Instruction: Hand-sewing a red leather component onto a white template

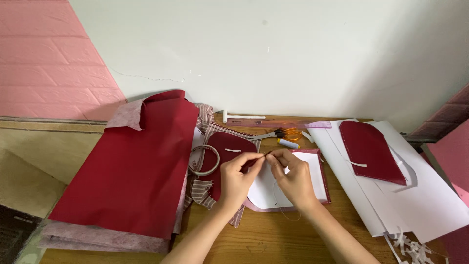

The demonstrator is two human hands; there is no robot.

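Observation:
My left hand (238,177) and my right hand (292,178) meet fingertip to fingertip over the wooden table (273,239). Between the pinched fingers is something very small, with a thin thread (276,200) hanging in a loop below my right hand; a needle is too small to make out. Under my hands lie a dark red cut fabric piece (225,146) and a white paper pattern (268,190) on a red-edged piece.
A folded stack of dark red fabric (134,171) fills the left. A roll of tape (204,160), orange-handled scissors (278,133), a small tube (288,143) and a ruler (293,124) lie behind. White sheets with another red piece (369,151) sit right; paper scraps (410,247) lie at the front right.

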